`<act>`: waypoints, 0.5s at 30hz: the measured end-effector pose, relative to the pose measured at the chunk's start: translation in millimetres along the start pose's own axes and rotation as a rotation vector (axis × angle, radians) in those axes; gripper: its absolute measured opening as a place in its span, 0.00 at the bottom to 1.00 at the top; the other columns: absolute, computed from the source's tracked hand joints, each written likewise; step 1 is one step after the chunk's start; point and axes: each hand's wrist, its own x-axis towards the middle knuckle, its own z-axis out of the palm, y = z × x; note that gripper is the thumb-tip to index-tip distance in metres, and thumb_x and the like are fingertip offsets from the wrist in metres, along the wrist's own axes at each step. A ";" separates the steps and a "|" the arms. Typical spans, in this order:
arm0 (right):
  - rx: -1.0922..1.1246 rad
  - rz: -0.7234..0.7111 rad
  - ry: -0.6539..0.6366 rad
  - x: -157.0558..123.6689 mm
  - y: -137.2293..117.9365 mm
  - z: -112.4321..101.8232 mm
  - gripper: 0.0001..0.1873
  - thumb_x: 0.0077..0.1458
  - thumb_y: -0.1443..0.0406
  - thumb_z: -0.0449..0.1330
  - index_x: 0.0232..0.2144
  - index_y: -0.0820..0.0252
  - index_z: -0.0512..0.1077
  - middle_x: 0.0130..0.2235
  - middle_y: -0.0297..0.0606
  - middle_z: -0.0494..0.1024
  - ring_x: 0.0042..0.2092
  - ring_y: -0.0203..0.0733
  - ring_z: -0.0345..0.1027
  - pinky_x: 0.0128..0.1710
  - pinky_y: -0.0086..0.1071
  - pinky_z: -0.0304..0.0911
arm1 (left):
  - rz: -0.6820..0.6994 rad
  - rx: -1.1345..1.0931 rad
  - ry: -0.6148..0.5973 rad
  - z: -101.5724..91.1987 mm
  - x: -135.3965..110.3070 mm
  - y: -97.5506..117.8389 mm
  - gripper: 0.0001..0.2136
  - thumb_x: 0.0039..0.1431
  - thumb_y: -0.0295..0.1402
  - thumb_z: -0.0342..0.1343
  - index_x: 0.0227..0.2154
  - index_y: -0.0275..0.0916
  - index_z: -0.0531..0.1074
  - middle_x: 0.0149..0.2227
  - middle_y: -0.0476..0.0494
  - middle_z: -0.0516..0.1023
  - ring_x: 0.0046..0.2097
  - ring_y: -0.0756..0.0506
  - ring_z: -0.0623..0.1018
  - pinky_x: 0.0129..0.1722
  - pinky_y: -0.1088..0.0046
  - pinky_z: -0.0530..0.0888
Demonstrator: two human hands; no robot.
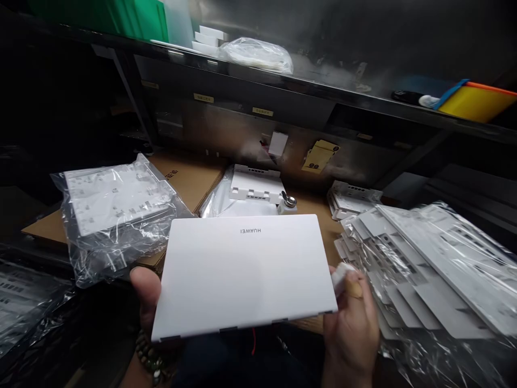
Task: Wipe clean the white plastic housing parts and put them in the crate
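Observation:
A white laptop lid panel [242, 275] with a HUAWEI logo is held flat in front of me, logo side up. My left hand [146, 295] grips its left edge, thumb on top, a bead bracelet on the wrist. My right hand [352, 328] supports the panel's right edge and pinches a small white wad of cloth [340, 274] against the corner. The fingers of both hands are curled round the panel.
A plastic bag of white panels [113, 215] lies on cardboard [189, 175] at left. A fanned stack of bagged white panels [428, 269] fills the right. White parts [254, 186] sit behind, under a dark shelf [283, 81] holding a yellow tray [476, 102].

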 end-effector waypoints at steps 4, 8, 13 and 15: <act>-0.019 0.089 -0.034 -6.7 1.7 5.6 0.20 0.58 0.48 0.65 0.43 0.55 0.73 0.28 0.28 0.75 0.25 0.34 0.68 0.27 0.29 0.64 | 0.004 0.086 0.107 0.8 0.3 -3.8 0.37 0.54 0.68 0.53 0.62 0.55 0.71 0.55 0.54 0.82 0.58 0.37 0.80 0.67 0.60 0.67; -0.015 0.123 -0.119 -7.2 3.8 6.2 0.21 0.60 0.46 0.63 0.41 0.56 0.74 0.30 0.29 0.76 0.26 0.35 0.67 0.27 0.29 0.64 | -0.069 0.172 0.187 4.1 3.5 3.7 0.41 0.52 0.71 0.49 0.62 0.52 0.71 0.55 0.51 0.83 0.64 0.34 0.73 0.69 0.59 0.63; 0.014 0.200 -0.102 -3.3 9.4 1.9 0.19 0.58 0.47 0.66 0.39 0.55 0.74 0.31 0.29 0.77 0.29 0.36 0.68 0.29 0.29 0.65 | -0.153 0.237 0.225 0.0 6.4 13.6 0.41 0.50 0.74 0.46 0.60 0.56 0.73 0.62 0.50 0.77 0.71 0.32 0.62 0.69 0.55 0.62; 0.040 0.222 -0.089 -1.5 11.7 0.2 0.19 0.56 0.48 0.67 0.39 0.55 0.74 0.31 0.28 0.77 0.30 0.35 0.68 0.29 0.29 0.65 | -0.178 0.214 0.227 -2.9 6.5 14.2 0.40 0.50 0.72 0.49 0.62 0.58 0.71 0.59 0.51 0.80 0.70 0.33 0.64 0.69 0.54 0.62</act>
